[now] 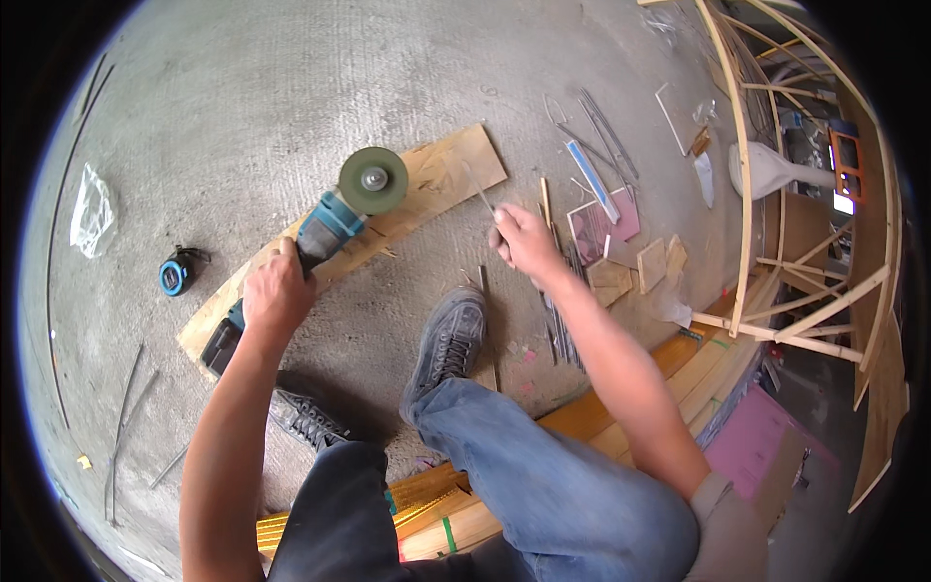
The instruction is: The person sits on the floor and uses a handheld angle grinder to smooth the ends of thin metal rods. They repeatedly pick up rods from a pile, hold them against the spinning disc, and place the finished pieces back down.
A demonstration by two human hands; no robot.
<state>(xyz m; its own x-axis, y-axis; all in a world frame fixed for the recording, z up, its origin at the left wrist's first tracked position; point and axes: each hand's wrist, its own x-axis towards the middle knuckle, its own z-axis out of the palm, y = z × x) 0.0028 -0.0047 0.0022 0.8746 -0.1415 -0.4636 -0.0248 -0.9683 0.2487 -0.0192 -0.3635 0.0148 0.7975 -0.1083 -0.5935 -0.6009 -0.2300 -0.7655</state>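
My left hand (276, 291) is wrapped round the body of a teal and black cordless angle grinder (332, 228), left of centre. The grinder lies over a long wooden board (448, 189) on the concrete floor, its green disc (354, 187) facing up. Whether the disc is spinning I cannot tell. To the right, my right hand (529, 244) is closed on a thin metal rod (477, 184), pinched between thumb and fingers. The rod points up and left over the board's right end. My two shoes stand just below the board.
A blue tape measure (176, 275) and a clear plastic bag (93, 211) lie at left. Loose metal rods (609, 136), a blue-white strip (593, 181) and wood offcuts (652, 266) litter the right. A wooden frame (741, 194) stands at far right. Planks (669, 359) lie beside my legs.
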